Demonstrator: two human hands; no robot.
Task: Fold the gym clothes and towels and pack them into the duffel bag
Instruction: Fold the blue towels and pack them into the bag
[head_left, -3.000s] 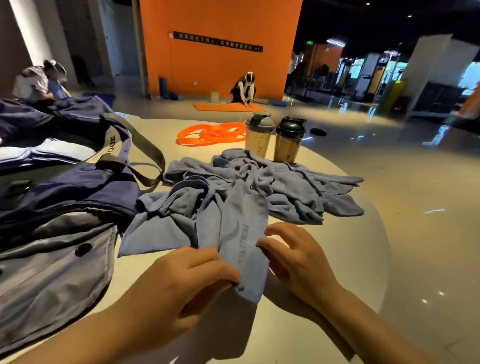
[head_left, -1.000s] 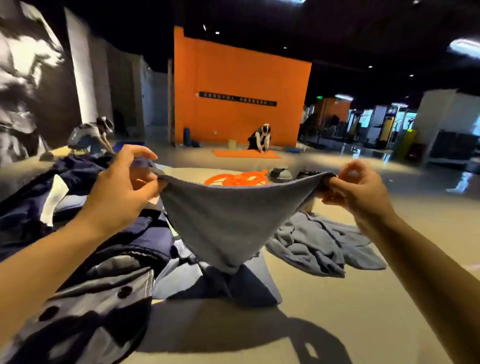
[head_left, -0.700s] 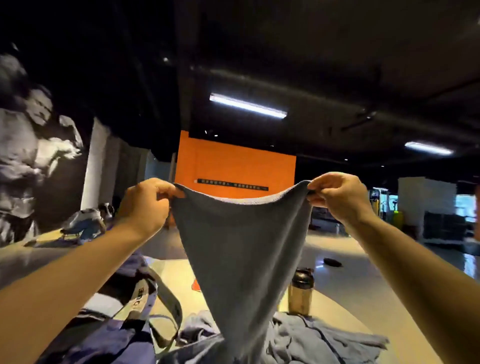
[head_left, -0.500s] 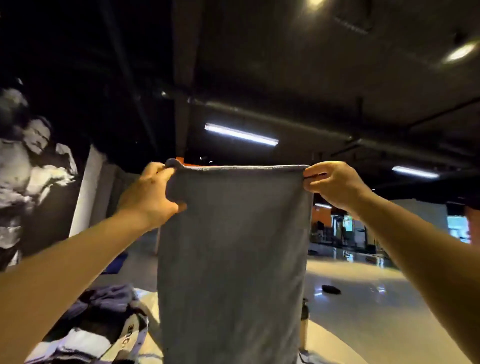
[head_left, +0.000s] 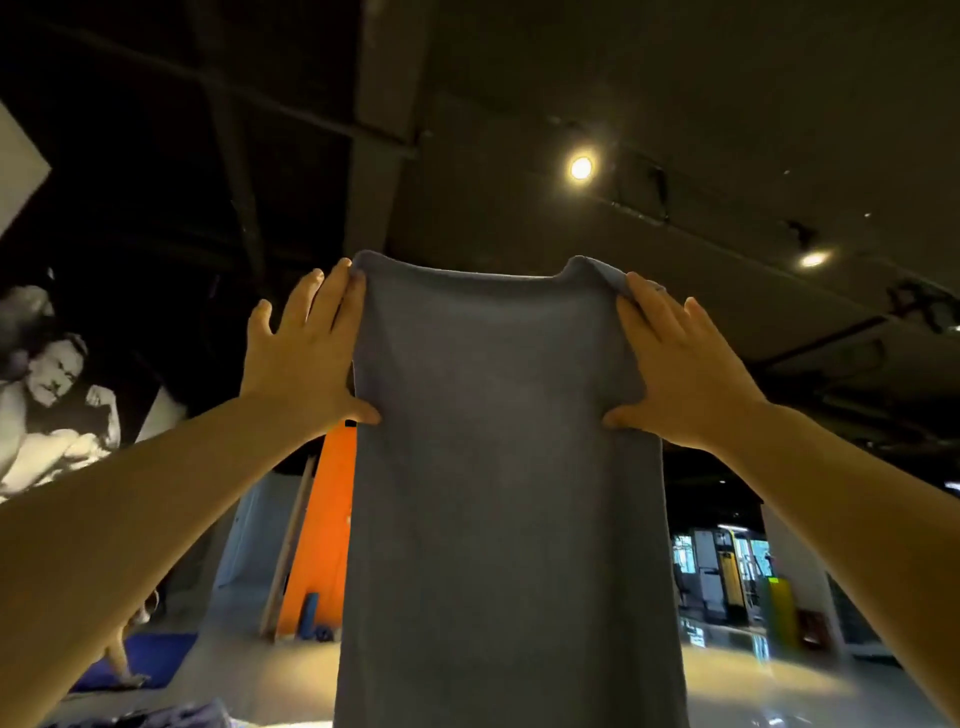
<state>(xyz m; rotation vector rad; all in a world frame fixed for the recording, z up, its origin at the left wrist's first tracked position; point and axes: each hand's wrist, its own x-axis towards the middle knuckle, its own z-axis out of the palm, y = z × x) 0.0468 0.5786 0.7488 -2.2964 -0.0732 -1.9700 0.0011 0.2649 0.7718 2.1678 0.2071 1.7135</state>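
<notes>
Ceiling (head_left: 727, 104) dark, floor (head_left: 753, 680) perhaps glossy

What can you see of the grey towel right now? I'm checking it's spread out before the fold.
The grey towel is plain grey-blue terry-like cloth, held up high and hanging flat and vertical, its lower end leaving the picture. The left hand and right hand hold its top corners, fingers extended along the side edges with thumbs pressing its front. The top edge dips slightly between the raised corners.
</notes>
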